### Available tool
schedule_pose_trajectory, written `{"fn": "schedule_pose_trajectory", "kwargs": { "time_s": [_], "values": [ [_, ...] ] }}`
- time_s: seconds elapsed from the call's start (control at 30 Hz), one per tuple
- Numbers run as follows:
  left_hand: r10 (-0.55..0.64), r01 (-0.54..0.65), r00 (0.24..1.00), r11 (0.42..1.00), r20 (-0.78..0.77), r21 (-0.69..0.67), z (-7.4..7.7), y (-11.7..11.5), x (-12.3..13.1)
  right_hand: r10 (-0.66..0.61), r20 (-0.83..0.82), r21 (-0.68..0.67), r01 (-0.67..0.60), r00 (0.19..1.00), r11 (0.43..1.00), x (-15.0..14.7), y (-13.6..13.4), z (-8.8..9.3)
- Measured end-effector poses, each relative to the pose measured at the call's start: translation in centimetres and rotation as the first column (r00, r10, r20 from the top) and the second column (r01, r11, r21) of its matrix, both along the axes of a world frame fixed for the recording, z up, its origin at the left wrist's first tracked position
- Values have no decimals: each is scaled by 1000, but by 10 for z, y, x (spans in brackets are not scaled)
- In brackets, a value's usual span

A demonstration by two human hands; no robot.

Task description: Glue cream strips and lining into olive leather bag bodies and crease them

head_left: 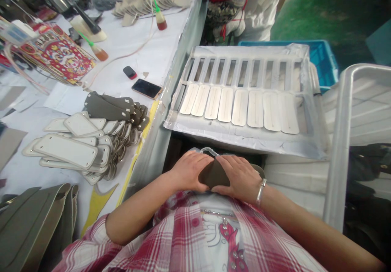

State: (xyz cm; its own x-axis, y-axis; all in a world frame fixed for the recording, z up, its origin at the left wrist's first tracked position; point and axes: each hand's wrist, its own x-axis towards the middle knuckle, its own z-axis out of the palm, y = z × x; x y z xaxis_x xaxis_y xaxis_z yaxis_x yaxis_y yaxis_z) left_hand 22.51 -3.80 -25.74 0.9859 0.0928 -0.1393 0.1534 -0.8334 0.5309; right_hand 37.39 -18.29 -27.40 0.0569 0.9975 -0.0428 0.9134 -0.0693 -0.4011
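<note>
the left hand is gripping a flat piece in bent fingers. just before the plaid shirt, the piece is probably handling light, firm yet bendable, inviting a hold at both ends; it is looking smooth and dark grey-green. the right hand is gripping it likewise.

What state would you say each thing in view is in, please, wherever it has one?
Dark grey piece: held in both hands, partly covered
Left hand: closed on the dark grey piece
Right hand: closed on the dark grey piece
Eight white pieces: laid side by side on the slotted rack
Smartphone: lying flat, screen dark
Far squeeze bottle: part-filled, reddish liquid
Pale tabs: heaped, overlapping
</note>
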Motion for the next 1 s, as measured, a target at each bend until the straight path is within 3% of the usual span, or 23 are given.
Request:
{"fn": "schedule_pose_trajectory", "kwargs": {
  "time_s": [0.4, 0.5, 0.6, 0.67, 0.83, 1.0],
  "values": [
    [25, -25, 1000, 999, -2, -26, 2, 5, 0, -96, 32, -108, 99, 995, 989, -8, 24, 7],
    [151, -152, 988, 984, -27, -88, 2, 21, -21, -108, 33, -120, 112, 994, 986, -9, 24, 5],
    [336, -344, 939, 909, -75, -237, -1, 38, -49, -104, 34, -107, 107, 994, 989, -9, 24, 1],
    [388, -394, 917, 848, -90, -355, -5, 44, -63, -99, 38, -92, 102, 994, 991, -9, 24, -3],
    [456, -397, 888, 693, -61, -602, -29, 40, -69, -77, 40, -37, 78, 996, 996, -12, 28, -8],
    [501, -367, 865, 596, -26, -714, -44, 37, -67, 118, 0, 49, -118, 993, 992, -34, 47, -4]
  ]
}}
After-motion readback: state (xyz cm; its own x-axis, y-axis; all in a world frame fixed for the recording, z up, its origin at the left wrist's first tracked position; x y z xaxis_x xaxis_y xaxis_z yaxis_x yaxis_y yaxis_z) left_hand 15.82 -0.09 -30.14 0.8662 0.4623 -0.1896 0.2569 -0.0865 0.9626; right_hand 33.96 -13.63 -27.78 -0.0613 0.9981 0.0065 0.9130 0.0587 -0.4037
